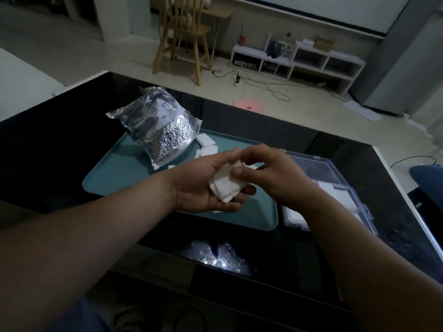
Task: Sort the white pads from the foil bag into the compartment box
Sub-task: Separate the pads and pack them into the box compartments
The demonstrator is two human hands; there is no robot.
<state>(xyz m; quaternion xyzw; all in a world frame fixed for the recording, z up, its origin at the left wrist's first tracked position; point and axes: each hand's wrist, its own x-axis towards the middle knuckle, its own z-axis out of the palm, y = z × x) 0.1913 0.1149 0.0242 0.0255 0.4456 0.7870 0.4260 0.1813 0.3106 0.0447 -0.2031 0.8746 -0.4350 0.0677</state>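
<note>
A small stack of white pads [224,185] lies in the palm of my left hand [203,185], whose fingers curl under it. My right hand [268,171] pinches the stack's top edge, thumb pressing on the upper pad. Both hands hover over the teal tray [115,176]. The crinkled foil bag [159,125] stands on the tray's far left part. A few loose white pads [205,144] lie on the tray right of the bag. The clear compartment box [335,188] sits to the right of the tray, lid up, with white pads in its near compartments.
The tray and box rest on a glossy black table [48,144]; its right edge runs close to the box. A wooden chair [184,37] and a low white shelf [297,61] stand on the floor beyond the table.
</note>
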